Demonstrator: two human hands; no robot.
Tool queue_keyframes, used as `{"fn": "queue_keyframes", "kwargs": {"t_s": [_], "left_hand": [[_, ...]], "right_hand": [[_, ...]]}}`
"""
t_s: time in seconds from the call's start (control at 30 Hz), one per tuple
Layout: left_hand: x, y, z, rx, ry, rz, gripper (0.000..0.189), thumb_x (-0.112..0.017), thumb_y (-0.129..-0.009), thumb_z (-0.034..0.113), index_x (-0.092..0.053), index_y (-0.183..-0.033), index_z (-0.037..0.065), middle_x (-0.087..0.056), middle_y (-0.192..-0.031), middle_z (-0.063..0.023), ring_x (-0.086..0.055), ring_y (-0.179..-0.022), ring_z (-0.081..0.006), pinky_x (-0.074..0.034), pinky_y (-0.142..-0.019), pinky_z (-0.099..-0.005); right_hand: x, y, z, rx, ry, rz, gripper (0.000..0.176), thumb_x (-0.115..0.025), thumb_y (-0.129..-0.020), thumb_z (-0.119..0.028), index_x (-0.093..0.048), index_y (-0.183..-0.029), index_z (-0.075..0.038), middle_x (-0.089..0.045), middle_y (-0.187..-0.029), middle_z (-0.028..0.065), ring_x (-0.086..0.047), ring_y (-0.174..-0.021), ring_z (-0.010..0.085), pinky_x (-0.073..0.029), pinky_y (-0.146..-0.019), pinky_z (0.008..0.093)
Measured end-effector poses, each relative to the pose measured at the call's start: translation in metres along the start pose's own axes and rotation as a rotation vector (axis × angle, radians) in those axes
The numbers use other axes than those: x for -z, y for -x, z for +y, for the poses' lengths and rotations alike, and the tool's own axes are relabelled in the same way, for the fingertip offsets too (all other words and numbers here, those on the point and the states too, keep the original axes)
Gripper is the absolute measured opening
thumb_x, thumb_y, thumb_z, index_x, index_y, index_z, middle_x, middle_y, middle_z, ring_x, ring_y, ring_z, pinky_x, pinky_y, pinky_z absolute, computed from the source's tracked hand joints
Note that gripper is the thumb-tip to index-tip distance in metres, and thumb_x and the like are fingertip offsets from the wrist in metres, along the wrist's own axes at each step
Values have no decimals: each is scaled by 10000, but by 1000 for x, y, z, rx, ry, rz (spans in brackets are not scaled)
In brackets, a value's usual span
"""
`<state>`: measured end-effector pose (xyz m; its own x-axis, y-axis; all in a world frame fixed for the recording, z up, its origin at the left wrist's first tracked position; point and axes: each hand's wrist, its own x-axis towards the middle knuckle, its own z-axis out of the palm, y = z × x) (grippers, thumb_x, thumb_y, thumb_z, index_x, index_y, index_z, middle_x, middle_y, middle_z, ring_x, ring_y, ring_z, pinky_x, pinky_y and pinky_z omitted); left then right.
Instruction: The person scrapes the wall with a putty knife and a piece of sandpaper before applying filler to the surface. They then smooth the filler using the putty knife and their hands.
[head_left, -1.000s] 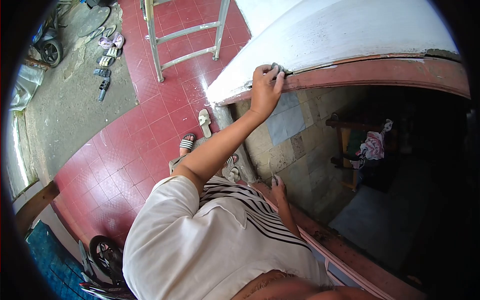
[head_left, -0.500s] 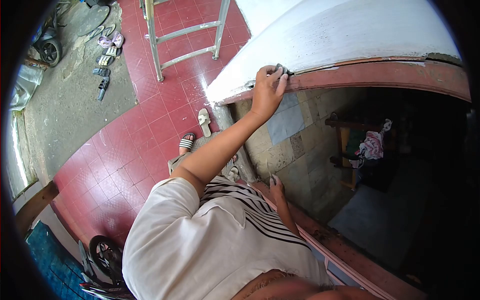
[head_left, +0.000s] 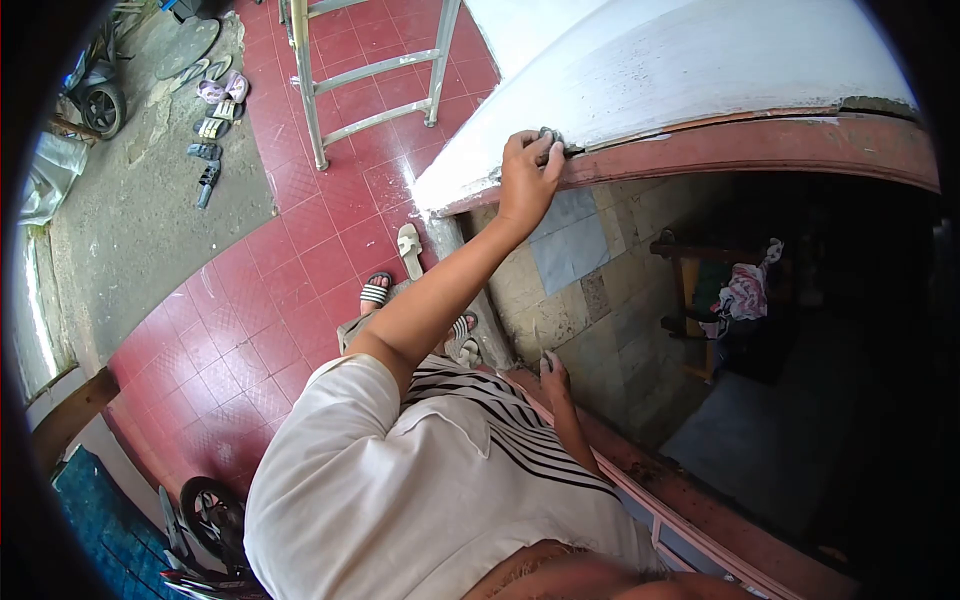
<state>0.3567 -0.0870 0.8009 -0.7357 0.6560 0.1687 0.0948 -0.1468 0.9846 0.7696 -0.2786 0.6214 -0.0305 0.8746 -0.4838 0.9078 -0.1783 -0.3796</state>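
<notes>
Head view: left hand (head_left: 528, 185), partly curled, pinched a small dark piece (head_left: 549, 134) at the seam between white wall (head_left: 650, 70) and reddish frame (head_left: 720, 146), seemingly for fine control; right hand (head_left: 556, 375), lower, closed around a slim tool (head_left: 546, 357), apparently clear of it.

Left hand (head_left: 530, 178): swung back leftward along the red beam (head_left: 750, 150), dark piece (head_left: 547, 134) coming too, after edging right a moment ago! | Right hand (head_left: 555, 374): eased slightly left since the first look, thin tool (head_left: 537, 332) along for the ride | View: tipped a touch, dropping ladder (head_left: 376, 70) and outdoor sandals (head_left: 212, 128) lower!
</notes>
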Motion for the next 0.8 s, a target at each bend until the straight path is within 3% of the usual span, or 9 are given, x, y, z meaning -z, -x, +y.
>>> {"fn": "queue_keyframes", "kwargs": {"t_s": [0.03, 0.13, 0.2, 0.3, 0.47, 0.53, 0.6, 0.73, 0.8], "left_hand": [[-9, 2, 0, -167, 39, 42, 261, -707, -899, 149, -707, -1085, -34, -623, -1094, -179, -657, -911, -256, -532, -787, -319], [-8, 12, 31, -280, 8, 84, 264, -713, -892, 149, -707, -1086, -30, -623, -1092, -176, -655, -905, -265, -524, -790, -322], [-9, 9, 14, -278, 14, 101, 267, -704, -902, 171, -713, -1085, -23, -628, -1077, -177, -651, -873, -265, -523, -790, -333], [-10, 3, -43, 4, -92, 97, 297, -685, -920, 233, -725, -1075, -17, -637, -1048, -179, -641, -813, -240, -528, -727, -325], [-9, 6, 1, -6, 57, 65, 280, -700, -911, 207, -723, -1068, -24, -632, -1049, -163, -637, -804, -218, -524, -711, -314], [-13, 9, 18, -196, 45, 98, 272, -704, -908, 197, -723, -1065, -25, -630, -1049, -155, -629, -789, -203, -522, -711, -308], [-12, 9, 16, -107, 115, 77, 279, -709, -904, 197, -723, -1068, -29, -630, -1048, -155, -621, -784, -193, -519, -718, -303], [-11, 6, -54, 105, 133, 110, 301, -698, -911, 226, -724, -1075, -25, -645, -1035, -159, -635, -817, -200, -519, -733, -304], [-16, 7, -114, 84, -216, 107, 312, -688, -920, 246, -726, -1078, -20, -651, -1027, -161, -639, -802, -197, -520, -729, -302]], "right_hand": [[3, 2, -6, -9, 14, -13, 377, -556, -990, -270, -597, -1286, -41, -655, -1233, 176, -631, -1130, 315, -494, -937, 384], [4, 6, -8, -11, 36, -31, 377, -554, -991, -274, -596, -1285, -42, -655, -1231, 176, -628, -1135, 323, -492, -932, 390], [5, 6, -8, 10, 53, -4, 377, -555, -990, -276, -597, -1282, -41, -655, -1229, 177, -628, -1134, 324, -490, -937, 388], [2, 6, 4, 33, 43, 24, 376, -558, -989, -281, -598, -1276, -42, -655, -1226, 178, -626, -1133, 328, -484, -947, 387], [8, 11, -5, -2, 76, 15, 369, -556, -989, -281, -601, -1271, -46, -656, -1223, 177, -624, -1136, 330, -479, -960, 386], [9, 14, -7, 2, 68, -14, 371, -553, -989, -279, -599, -1276, -48, -657, -1225, 174, -623, -1142, 326, -480, -965, 384], [8, 13, -6, 9, 81, -5, 370, -555, -988, -278, -599, -1277, -51, -658, -1222, 176, -625, -1138, 326, -482, -965, 383], [6, 10, -5, 18, 22, 3, 363, -556, -987, -263, -598, -1279, -50, -656, -1221, 182, -632, -1125, 327, -490, -957, 382], [5, 9, -1, 26, 24, 9, 360, -555, -988, -254, -598, -1276, -44, -658, -1219, 181, -637, -1119, 321, -493, -952, 380]]}}
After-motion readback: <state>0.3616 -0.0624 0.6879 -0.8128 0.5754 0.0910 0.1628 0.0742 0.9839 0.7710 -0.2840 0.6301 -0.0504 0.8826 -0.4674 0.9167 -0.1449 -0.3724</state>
